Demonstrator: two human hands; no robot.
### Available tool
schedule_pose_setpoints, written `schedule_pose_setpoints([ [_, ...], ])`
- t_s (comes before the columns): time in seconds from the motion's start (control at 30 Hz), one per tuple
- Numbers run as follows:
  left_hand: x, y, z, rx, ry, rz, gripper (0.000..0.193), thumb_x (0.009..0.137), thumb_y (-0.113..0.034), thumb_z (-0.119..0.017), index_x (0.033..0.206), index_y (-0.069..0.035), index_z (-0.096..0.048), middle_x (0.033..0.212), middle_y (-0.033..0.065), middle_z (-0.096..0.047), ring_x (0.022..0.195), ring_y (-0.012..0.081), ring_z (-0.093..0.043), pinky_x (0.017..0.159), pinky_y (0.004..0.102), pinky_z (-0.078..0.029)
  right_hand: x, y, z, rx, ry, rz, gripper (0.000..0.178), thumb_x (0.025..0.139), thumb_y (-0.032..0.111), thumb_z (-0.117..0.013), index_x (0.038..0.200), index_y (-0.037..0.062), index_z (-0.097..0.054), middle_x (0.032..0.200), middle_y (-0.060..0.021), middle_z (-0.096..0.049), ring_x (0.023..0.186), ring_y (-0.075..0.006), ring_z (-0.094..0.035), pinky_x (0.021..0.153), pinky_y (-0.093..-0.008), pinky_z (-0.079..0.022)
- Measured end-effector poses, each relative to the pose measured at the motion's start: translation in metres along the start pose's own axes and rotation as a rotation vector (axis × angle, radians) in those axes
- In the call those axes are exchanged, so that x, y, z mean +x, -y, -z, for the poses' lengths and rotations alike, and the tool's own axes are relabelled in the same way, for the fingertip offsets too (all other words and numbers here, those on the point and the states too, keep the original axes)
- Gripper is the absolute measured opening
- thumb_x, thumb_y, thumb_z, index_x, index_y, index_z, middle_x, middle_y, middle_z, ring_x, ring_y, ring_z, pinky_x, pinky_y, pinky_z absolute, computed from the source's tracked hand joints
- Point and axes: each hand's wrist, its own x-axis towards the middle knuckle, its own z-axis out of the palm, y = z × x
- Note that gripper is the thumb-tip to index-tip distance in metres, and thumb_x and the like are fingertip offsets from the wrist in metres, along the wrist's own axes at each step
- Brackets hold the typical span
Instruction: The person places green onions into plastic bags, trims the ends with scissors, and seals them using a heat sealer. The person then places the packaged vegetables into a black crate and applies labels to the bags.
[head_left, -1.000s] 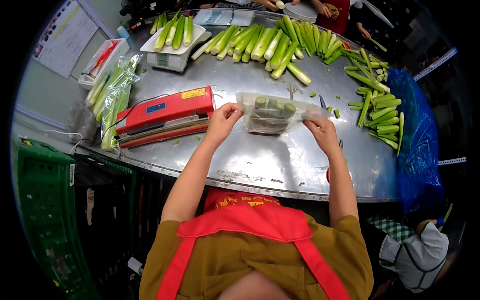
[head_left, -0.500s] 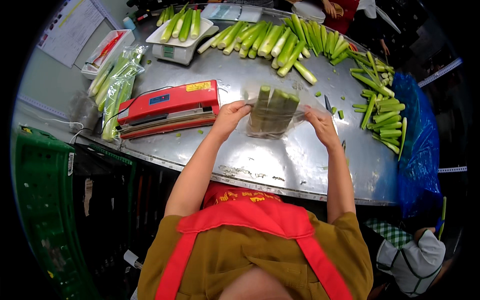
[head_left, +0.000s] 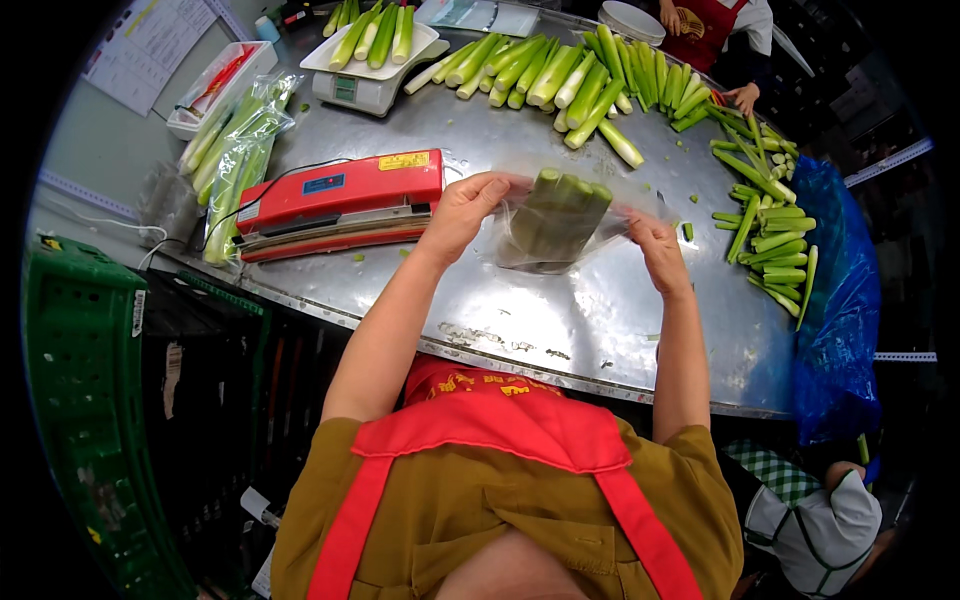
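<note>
In front of me, the person has the L hand (head_left: 465, 215) closed on the left side of a clear plastic bag (head_left: 515, 240); thumb and fingers pinch the film near the mouth. The R hand (head_left: 658, 255) is likewise closed on the film, at the right side, so the bag is stretched out btwn the two. Inside the bag are several thick green stalks (head_left: 565, 205), side by side and slightly tilted, w/ their upper ends toward the far edge of the worktop (head_left: 480, 300). The bag is over approx. the middle of the worktop; whether its bottom touches the metal, I cannot tell.

Left of the L hand, a red sealing machine (head_left: 330, 190) lies toward the near left corner. Next to it, by the left edge, are bagged stalks (head_left: 235, 185), and behind these a white tray (head_left: 190, 130) w/ sth. red in it. Near the far left corner, a white scale (head_left: 365, 92) carries more stalks. From there a row of cut stalks (head_left: 540, 80) runs along the far edge. Thinner green pieces (head_left: 780, 250) lie by the right edge, beside a blue plastic sheet (head_left: 840, 300). Another person's hand (head_left: 745, 97) is at the far right corner, near the pieces.
</note>
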Motion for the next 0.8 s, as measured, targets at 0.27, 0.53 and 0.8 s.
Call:
schedule_pose_setpoints([
  [0.27, 0.004, -0.008, 0.001, -0.063, 0.050, -0.019, 0.030, 0.087, -0.017, -0.065, 0.114, -0.004, -0.064, 0.109, 0.0045, -0.065, 0.097, 0.0120, -0.060, 0.083, 0.0261, -0.046, -0.044, -0.019, 0.040, -0.020, -0.226, -0.173, 0.035, 0.081, 0.018, -0.069, 0.109, -0.0012, -0.063, 0.104, -0.0110, -0.066, 0.093, -0.0154, -0.062, 0.083, -0.0294, -0.049],
  [0.53, 0.021, -0.012, -0.001, 0.127, 0.099, 0.032, 0.041, 0.082, -0.020, -0.069, 0.119, -0.005, -0.061, 0.111, 0.0042, -0.063, 0.100, 0.0130, -0.057, 0.089, 0.0283, -0.043, -0.141, -0.119, 0.074, -1.123, -0.454, -0.664, 0.070, 0.067, 0.035, -0.079, 0.123, 0.0038, -0.053, 0.093, -0.0152, -0.066, 0.091, -0.0315, -0.064, 0.083, -0.0387, -0.048],
  [0.8, 0.029, -0.003, -0.005, 0.182, 0.107, 0.042, 0.037, 0.086, -0.024, -0.066, 0.114, 0.000, -0.063, 0.105, 0.0048, -0.066, 0.096, 0.0119, -0.058, 0.084, 0.0270, -0.046, -0.158, -0.130, 0.104, -0.939, -0.597, -0.734, 0.074, 0.064, 0.030, -0.080, 0.128, 0.0087, -0.049, 0.104, -0.0190, -0.064, 0.098, -0.0343, -0.061, 0.084, -0.0408, -0.049],
])
